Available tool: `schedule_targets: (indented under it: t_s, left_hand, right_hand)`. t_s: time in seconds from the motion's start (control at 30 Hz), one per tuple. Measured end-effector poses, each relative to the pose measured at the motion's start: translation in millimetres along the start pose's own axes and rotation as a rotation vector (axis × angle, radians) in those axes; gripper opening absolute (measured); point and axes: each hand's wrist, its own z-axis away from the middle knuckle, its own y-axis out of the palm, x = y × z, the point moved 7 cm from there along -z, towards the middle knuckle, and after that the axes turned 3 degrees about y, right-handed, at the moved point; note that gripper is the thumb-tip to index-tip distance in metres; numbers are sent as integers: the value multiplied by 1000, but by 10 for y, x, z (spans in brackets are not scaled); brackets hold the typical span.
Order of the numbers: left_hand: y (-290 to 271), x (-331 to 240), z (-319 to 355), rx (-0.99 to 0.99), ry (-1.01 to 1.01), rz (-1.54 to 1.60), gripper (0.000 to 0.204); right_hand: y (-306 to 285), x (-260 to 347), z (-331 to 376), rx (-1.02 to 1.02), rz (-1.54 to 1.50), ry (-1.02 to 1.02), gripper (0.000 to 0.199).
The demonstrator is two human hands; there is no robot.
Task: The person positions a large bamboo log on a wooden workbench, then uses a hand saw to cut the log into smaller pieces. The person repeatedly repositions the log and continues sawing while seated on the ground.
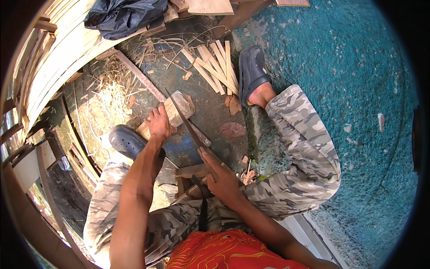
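From the head camera, the left hand [159, 123] clasps a wooden block [173, 115] lying across a long, narrow bar [141, 77]; the right hand [220, 176] grips a dark blade [193, 133] crossing over the block — a dark clog [126, 140] crowds its near end. Pale slats [215, 69], shavings [112, 95] and a black plastic bag [127, 18] lie beyond.

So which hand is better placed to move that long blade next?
Probably the right hand: it holds the long blade, while the left hand is on the piece of wood.
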Motion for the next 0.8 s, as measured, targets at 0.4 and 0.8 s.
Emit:
schedule_targets:
  t_s: [0.4, 0.8]
  left_hand:
    - [-38, -16, -5, -12, 15, -7, 127]
    - [-23, 9, 60, -41, 13, -8, 127]
  right_hand:
    - [248, -50, -759, -76, -125, 23, 65]
    - [426, 257, -1439, 19, 38, 10, 61]
